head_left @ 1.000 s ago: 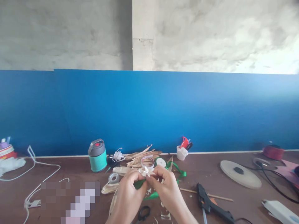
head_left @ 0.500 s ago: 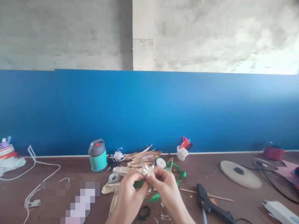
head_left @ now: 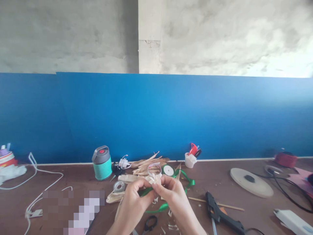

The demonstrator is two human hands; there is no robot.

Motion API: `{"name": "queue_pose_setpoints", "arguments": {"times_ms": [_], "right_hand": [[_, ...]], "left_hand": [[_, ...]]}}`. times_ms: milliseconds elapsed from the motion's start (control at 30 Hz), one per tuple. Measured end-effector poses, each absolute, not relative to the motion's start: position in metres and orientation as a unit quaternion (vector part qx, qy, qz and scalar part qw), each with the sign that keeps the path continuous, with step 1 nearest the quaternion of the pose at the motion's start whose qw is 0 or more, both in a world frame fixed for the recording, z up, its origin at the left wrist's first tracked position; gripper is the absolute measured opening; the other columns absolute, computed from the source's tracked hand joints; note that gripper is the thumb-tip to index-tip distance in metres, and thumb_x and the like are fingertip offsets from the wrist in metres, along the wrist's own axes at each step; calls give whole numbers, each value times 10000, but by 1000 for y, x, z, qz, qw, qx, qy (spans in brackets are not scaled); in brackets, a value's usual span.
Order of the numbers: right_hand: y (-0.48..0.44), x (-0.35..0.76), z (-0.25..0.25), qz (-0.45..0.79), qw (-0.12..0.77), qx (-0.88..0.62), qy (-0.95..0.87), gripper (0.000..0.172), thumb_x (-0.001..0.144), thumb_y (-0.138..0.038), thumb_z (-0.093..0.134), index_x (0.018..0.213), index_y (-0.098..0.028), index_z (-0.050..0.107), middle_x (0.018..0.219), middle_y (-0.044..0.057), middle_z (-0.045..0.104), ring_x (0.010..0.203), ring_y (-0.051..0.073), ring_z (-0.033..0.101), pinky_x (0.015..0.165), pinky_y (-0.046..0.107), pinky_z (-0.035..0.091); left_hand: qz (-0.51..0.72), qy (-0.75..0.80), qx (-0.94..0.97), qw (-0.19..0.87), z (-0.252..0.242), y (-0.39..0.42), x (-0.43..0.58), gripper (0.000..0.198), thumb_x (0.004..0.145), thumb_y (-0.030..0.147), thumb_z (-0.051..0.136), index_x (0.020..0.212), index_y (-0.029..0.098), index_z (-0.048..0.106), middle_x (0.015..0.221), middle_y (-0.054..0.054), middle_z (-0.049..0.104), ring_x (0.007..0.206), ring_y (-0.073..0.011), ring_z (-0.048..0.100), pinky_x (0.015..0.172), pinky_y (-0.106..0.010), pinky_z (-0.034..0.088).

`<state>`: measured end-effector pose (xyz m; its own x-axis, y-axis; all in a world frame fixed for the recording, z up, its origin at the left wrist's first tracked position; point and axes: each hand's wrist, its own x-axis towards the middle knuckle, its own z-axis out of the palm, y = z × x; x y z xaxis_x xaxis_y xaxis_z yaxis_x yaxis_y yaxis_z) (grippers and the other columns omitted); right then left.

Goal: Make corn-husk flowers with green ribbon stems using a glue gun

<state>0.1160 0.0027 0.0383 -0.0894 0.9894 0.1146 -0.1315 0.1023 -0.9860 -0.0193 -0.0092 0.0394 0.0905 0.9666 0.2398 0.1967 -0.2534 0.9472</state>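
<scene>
I am pinching a small pale husk flower (head_left: 154,178) between the fingertips of my left hand (head_left: 133,205) and my right hand (head_left: 173,195). Both are closing on it just above the table (head_left: 210,178), near the middle of its near edge. A green ribbon (head_left: 158,207) is trailing beneath my hands. Black scissors (head_left: 149,224) are lying at the near edge, with a glue gun (head_left: 218,215) lying to their right. A teal bottle (head_left: 102,163) is standing at the far edge.

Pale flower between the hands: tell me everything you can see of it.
The pale flower is small and cream, its narrow pointed petals, seemingly dried husk strips, splayed upward. Fingertips of the left hand and the right hand pinch it from below, in the air. Green ribbon shows just beneath it; whether they join is hidden.
</scene>
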Motion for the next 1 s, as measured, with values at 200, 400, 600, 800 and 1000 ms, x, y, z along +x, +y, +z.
{"name": "queue_pose_setpoints", "arguments": {"times_ms": [200,400,600,800,1000], "right_hand": [[-3,114,44,427,537,-476,-551,246,639,-314,687,537,-176,510,469,-49,443,466,93,363,440,220,264],[0,117,43,508,528,-418,-537,320,623,-422,730,594,-166,541,491,-51,463,465,82,351,450,213,246],[-1,126,55,577,530,-387,-487,316,662,-462,721,700,-158,647,633,-10,598,583,106,479,542,201,333],[-4,127,54,602,458,-384,-529,299,671,-428,723,592,-143,676,587,16,645,549,106,484,547,216,342],[-1,122,44,591,480,-394,-516,330,584,-455,780,566,-143,675,526,5,614,497,93,436,501,219,290]], "left_hand": [[496,489,612,376,35,-8,-16,109,703,259,651,631,177,661,609,12,624,629,-169,542,581,-231,395],[513,459,569,450,34,-8,-15,172,711,319,666,626,170,661,612,15,615,638,-153,523,604,-231,376],[550,415,460,559,41,-9,-18,199,620,327,759,573,171,645,524,39,561,547,-110,474,547,-214,360],[569,382,433,586,44,-11,-16,188,618,314,764,576,167,654,534,23,606,539,-109,508,568,-219,402],[582,382,424,579,39,-9,-15,205,629,319,758,590,164,630,544,31,595,555,-106,505,560,-206,401]]}}
